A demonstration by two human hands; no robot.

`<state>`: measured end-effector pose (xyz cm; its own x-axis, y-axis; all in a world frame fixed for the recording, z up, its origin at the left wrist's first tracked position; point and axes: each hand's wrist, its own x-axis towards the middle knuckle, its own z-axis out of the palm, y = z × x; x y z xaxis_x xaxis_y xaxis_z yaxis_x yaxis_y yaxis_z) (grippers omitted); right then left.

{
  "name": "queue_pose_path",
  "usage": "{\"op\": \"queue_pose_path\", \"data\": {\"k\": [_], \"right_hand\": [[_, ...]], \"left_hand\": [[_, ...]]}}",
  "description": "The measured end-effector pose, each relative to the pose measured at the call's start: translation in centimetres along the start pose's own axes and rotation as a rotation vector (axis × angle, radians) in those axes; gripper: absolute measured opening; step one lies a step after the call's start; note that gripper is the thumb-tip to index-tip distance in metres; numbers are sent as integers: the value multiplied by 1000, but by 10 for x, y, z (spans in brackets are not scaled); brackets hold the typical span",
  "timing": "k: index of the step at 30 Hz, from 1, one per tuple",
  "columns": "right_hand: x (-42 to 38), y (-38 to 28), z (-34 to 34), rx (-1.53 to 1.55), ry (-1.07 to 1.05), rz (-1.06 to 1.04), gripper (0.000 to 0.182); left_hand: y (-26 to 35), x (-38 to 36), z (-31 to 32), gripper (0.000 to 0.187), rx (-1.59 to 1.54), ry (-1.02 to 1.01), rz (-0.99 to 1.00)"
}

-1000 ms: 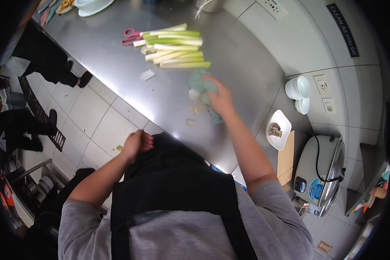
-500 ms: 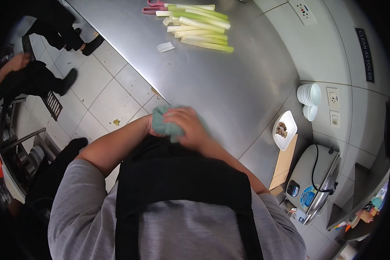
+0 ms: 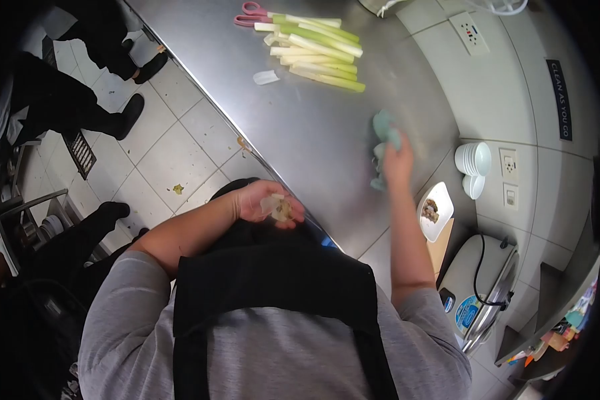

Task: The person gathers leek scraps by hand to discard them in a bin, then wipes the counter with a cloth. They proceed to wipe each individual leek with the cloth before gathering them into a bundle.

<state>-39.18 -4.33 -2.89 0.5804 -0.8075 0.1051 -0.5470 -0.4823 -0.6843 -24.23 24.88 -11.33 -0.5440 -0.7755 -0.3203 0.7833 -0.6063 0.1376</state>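
My left hand point(image 3: 259, 203) is palm up beside the table's front edge, fingers cupped, with pale, thin vegetable scraps point(image 3: 280, 208) lying in it. Out over the steel table point(image 3: 313, 143), my right hand point(image 3: 399, 160) grips a crumpled green cloth point(image 3: 381, 137), slightly blurred. Beyond, at the far side, cut leek stalks point(image 3: 320, 50) lie in a loose pile. Pink-handled scissors point(image 3: 252, 19) are partly under them. A small white piece of leek point(image 3: 266, 77) rests just in front of the pile.
Right of my right arm sits a white dish point(image 3: 436, 212) with brown bits, partly over a wooden board point(image 3: 440, 248). Stacked white bowls point(image 3: 473, 160) and a grey appliance point(image 3: 477, 283) stand along the wall. People's legs point(image 3: 107, 113) are at the left on the tiled floor.
My right hand has moved away from my left, carrying the cloth forward and right across the table. My left hand, previously at the cloth, now shows its palm with scraps in it.
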Motion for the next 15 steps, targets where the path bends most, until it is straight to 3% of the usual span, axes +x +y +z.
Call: {"op": "queue_pose_path", "data": {"k": [2,6,9,15], "right_hand": [[-15,-19,36,-80,54,-187,41],[-34,-91,102,25,-96,-409,45],[-21,-129,139,113,-88,-359,43],[13,-164,180,455,-34,-279,37]], "left_hand": [[5,-7,-2,47,-4,23,27],[9,-23,-25,52,-37,49,64],[20,-34,-39,55,-21,27,132],[47,-59,-39,52,-23,181,196]]}}
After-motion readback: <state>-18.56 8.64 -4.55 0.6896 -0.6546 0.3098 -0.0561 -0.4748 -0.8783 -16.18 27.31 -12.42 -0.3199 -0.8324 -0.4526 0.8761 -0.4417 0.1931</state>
